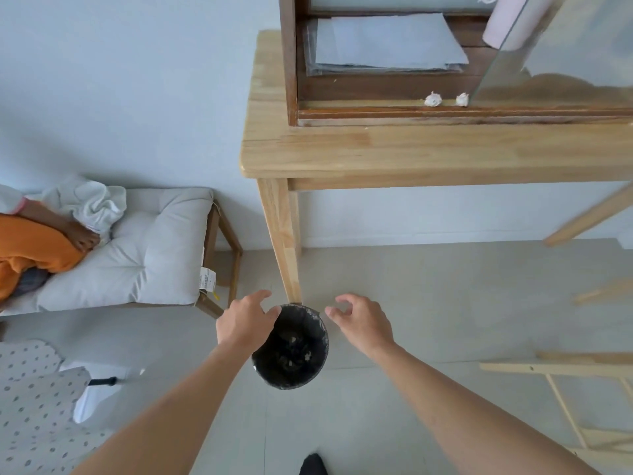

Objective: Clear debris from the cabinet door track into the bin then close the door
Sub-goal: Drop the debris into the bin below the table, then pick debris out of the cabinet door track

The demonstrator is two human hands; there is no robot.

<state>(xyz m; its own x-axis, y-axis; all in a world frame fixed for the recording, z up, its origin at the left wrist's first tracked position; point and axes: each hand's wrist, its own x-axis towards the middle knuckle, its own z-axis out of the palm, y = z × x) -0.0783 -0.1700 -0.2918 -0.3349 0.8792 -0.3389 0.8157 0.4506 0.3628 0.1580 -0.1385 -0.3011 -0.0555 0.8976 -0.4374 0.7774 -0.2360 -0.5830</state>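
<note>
1. Left hand (245, 322): empty, fingers loosely spread, overlapping the left rim of the bin (291, 346); cannot tell if touching or just above. Risk: a knock here could tip the bin, since it looks light and stands free on the floor, spilling scraps already inside.
2. Bin sits between both hands, just below the table leg (279, 241). Dark liner, bits of pale rubbish at the bottom.
3. Right hand (363, 320): empty, fingers curled but gripping nothing, just right of the bin rim, apart from it.
4. Debris: two white crumpled wads (433, 99) lie in the cabinet door track (376, 103), well above and right of the hands. Task not done. Risk: wads are small and light; a loose pinch may drop one on the floor short of the bin.
5. Glass door (548, 49) stands open, its edge right beside the second wad. Risk: sliding it w/ wads in place would jam it or crush them into the groove.
6. Surfaces: wooden table (376, 149) carries the cabinet; pale tiled floor (445, 303) under the hands.
7. Room: cushioned bench (154, 248) far left of the left hand, another person seated there; wooden rack (565, 371) right of the right hand. Plain pale wall behind.
</note>
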